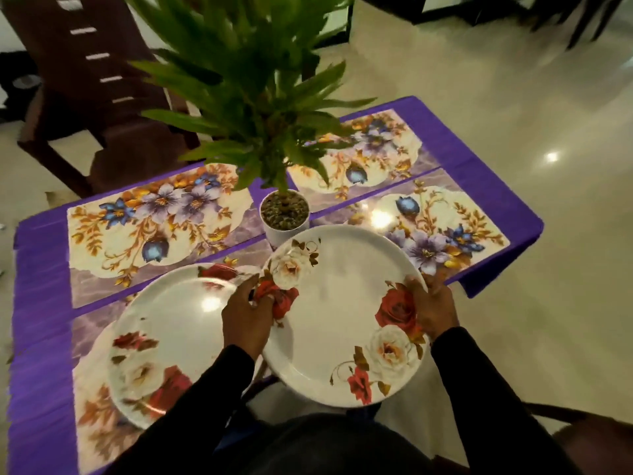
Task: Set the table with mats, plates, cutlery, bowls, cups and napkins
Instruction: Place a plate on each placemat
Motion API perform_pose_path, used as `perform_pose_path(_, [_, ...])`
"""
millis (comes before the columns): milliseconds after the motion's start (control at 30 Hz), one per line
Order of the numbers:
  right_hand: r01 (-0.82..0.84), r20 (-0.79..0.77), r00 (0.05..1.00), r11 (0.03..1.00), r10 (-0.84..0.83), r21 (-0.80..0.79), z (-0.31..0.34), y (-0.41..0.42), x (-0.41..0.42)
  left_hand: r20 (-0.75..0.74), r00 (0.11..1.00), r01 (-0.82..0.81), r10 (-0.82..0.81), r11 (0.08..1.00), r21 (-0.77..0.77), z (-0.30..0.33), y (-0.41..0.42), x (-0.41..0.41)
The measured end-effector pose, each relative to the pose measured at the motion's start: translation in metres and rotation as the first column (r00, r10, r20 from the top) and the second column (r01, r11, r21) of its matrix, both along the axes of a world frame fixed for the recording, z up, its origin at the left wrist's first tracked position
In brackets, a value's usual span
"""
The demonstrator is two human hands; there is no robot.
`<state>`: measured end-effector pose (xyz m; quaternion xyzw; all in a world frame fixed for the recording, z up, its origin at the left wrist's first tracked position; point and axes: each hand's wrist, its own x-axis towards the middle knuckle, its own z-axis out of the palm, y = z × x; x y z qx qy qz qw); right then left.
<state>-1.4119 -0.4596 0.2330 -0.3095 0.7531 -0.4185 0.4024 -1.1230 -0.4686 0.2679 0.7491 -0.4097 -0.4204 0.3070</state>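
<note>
I see four glossy floral rectangular mats on the purple-covered table (486,145), so I judge the mat step done: one far left (113,231), one far right (387,145), one near right (455,221) and one near left (92,399), largely hidden under a plate. A round white plate with red and cream roses (171,341) lies on that near left mat. I hold a second round white rose-patterned plate (342,323) above the near edge of the table, between the two near mats and not yet set down. My left hand (245,318) grips its left rim, fingers curled over the edge; my right hand (433,310) clamps its right rim the same way. A green leafy plant in a small white pot (284,214) stands at the centre. By my count one plate is placed. Three mats are bare, and I see no cutlery, bowls, cups or napkins, so most of the task is left.
</note>
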Motion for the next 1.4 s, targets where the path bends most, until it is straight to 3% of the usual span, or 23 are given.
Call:
perform_pose_path(300, [-0.096,-0.119,0.988,0.995,0.096,0.011,0.003,-0.062,-0.118,-0.077,0.994,-0.067,0.071,0.996,0.056,-0.019,-0.058,-0.115])
perform_pose_path(500, [-0.120,-0.236,0.961,0.986,0.144,0.113,0.002,-0.110,-0.145,-0.173,0.980,-0.084,0.098,0.993,0.086,-0.113,-0.099,-0.129])
perform_pose_path(633, [-0.091,-0.299,0.942,0.974,0.152,0.207,0.009,-0.130,-0.158,-0.221,0.968,-0.094,0.117,0.989,0.111,-0.081,-0.112,-0.165])
perform_pose_path(867, [-0.189,-0.384,0.872,0.933,0.303,0.306,-0.009,-0.168,-0.186,-0.253,0.944,-0.170,0.213,0.969,0.181,-0.094,-0.136,-0.195])
perform_pose_path(1100, [-0.316,-0.419,0.792,0.885,0.445,0.342,-0.036,-0.211,-0.209,-0.143,0.945,-0.258,0.294,0.939,0.227,-0.084,-0.146,-0.220])
perform_pose_path(1400, [-0.357,-0.494,0.665,0.820,0.559,0.447,-0.047,-0.223,-0.216,0.200,0.931,-0.349,0.305,0.903,0.251,-0.087,-0.154,-0.227])
